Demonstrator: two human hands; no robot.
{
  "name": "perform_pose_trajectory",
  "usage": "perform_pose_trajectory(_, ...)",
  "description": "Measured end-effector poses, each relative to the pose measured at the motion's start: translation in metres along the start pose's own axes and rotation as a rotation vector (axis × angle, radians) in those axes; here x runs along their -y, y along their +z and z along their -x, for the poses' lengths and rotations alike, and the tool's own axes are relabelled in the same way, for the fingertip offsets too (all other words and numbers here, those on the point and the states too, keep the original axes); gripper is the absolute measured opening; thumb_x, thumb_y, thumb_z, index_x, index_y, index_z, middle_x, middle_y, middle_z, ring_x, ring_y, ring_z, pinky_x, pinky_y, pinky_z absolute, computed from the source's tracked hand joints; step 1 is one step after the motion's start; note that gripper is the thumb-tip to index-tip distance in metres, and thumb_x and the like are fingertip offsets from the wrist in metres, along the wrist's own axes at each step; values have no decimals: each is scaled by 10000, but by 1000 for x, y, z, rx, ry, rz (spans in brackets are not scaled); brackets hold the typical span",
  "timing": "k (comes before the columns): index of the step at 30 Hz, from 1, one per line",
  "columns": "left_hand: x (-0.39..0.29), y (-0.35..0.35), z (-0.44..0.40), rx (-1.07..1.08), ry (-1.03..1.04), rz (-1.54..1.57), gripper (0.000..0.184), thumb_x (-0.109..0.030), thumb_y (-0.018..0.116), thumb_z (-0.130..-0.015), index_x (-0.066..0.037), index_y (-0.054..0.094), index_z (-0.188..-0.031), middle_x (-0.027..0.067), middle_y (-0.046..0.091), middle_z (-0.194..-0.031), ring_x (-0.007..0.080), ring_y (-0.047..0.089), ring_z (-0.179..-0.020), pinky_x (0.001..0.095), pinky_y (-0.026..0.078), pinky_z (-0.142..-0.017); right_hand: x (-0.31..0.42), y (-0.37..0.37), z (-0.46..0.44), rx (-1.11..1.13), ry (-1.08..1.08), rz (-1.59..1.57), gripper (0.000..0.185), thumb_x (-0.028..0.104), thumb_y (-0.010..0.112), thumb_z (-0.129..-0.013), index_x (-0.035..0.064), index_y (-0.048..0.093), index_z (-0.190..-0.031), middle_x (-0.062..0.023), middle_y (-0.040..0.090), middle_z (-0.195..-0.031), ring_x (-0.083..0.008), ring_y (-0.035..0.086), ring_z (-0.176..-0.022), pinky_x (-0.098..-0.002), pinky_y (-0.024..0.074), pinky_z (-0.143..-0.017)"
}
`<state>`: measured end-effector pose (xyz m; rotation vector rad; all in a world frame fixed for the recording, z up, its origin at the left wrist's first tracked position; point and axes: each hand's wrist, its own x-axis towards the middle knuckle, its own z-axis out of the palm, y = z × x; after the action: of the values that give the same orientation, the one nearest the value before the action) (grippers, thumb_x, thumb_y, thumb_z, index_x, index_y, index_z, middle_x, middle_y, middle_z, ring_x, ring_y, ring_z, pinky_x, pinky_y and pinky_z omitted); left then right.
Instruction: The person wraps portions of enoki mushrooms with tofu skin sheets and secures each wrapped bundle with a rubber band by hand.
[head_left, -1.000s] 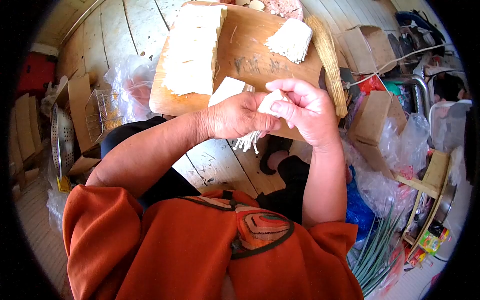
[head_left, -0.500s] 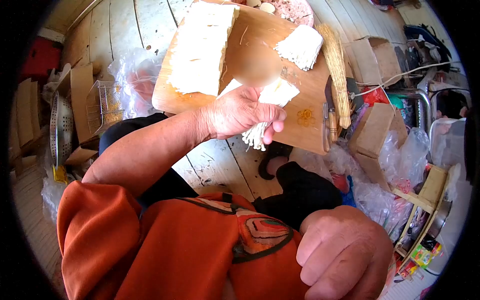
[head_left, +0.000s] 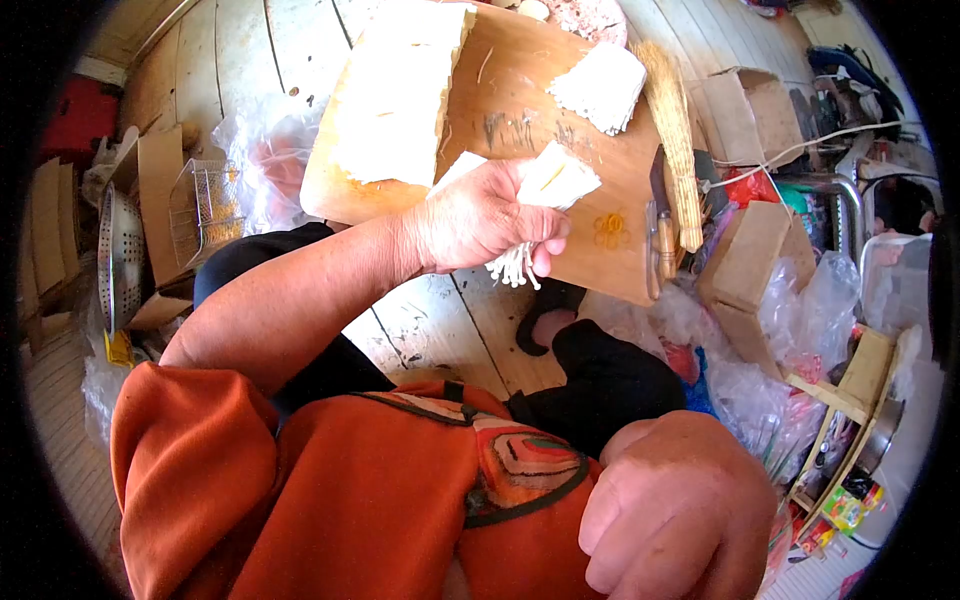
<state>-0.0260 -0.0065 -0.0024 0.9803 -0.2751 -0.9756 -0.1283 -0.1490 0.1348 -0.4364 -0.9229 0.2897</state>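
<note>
My left hand (head_left: pixel 490 215) is closed around a bundle of enoki mushrooms (head_left: pixel 515 265), their small caps hanging below the fingers and the pale stem end showing above. It is over the front edge of a wooden board (head_left: pixel 520 70). Close to the camera at lower right, my right hand (head_left: pixel 680 510) is curled into a fist; whatever it may hold is hidden. Yellow rubber bands (head_left: pixel 612 230) lie on the board near my left hand. Another white bunch of enoki mushrooms (head_left: pixel 600 87) rests at its back right. Long white stacked pieces (head_left: pixel 400 100), overexposed, cover its left side.
A straw whisk broom (head_left: pixel 675 140) and a knife (head_left: pixel 662 210) lie along the board's right edge. Cardboard boxes (head_left: pixel 750 255) and plastic bags (head_left: pixel 830 300) crowd the right. A colander (head_left: pixel 122 255), a wire basket (head_left: pixel 208 205) and a plastic bag (head_left: pixel 265 160) are at left.
The left hand has stayed almost in place, with the mushroom bundle slightly turned and raised in it. My right fist has shifted slightly left.
</note>
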Motion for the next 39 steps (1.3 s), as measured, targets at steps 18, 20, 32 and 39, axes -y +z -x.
perform_pose_trajectory(18, -9, 11, 10, 81, -118, 266, 145, -139, 646, -843, -11, 604, -897, 106, 639, -742, 209, 649, -646, 319, 553, -622, -15, -97, 38, -431, 489, 1766, 362, 193, 596, -872, -2, 583, -1177, -197, 597, -1127, -332, 594, -1021, -380, 469, -887)
perform_pose_trajectory(20, -8, 9, 12, 107, -133, 260, 142, -139, 643, -839, -10, 603, -884, 106, 634, -734, 211, 643, -623, 319, 551, -605, -15, -95, 38, -420, 505, 1738, 361, 199, 586, -880, -5, 582, -1177, -204, 600, -1122, -339, 597, -1020, -383, 471, -885)
perform_pose_trajectory(32, -6, 16, 5, -63, -92, -392, 209, -119, 591, -812, -12, 572, -990, 32, 605, -714, 106, 602, -605, 249, 499, -577, -20, -94, 37, -616, 597, 1634, 333, 187, 690, -806, 9, 615, -1077, -149, 615, -965, -291, 618, -875, -361, 498, -764)
perform_pose_trajectory(39, -10, 17, 6, -19, -110, -216, 236, -129, 634, -830, -17, 553, -1021, 23, 591, -737, 96, 568, -587, 244, 487, -564, -24, -101, 46, -695, 524, 1493, 198, 94, 685, -782, 16, 639, -957, -115, 611, -895, -229, 611, -781, -322, 494, -695)
